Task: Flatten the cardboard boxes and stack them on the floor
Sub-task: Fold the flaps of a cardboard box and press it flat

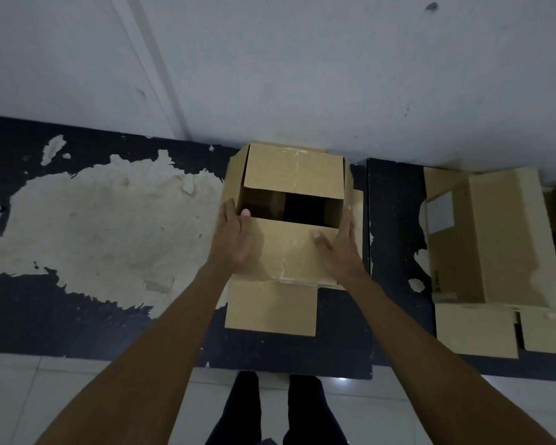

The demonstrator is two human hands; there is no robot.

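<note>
A brown cardboard box (289, 248) stands on a dark worn table (77, 316), pushed near the wall. Its top flaps are half shut, leaving a dark gap in the middle. One flap hangs down toward me at the front. My left hand (233, 240) holds the box's left side, thumb hooked over the edge of the near flap. My right hand (339, 248) holds the right side, thumb lying on top of the near flap. A second cardboard box (495, 239) lies on its side to the right, flaps spread open.
The table's dark surface has a big peeled pale patch (103, 226) on the left. A grey wall (302, 75) rises right behind the boxes. White floor tiles (77, 396) and my legs (270, 409) show below the table edge.
</note>
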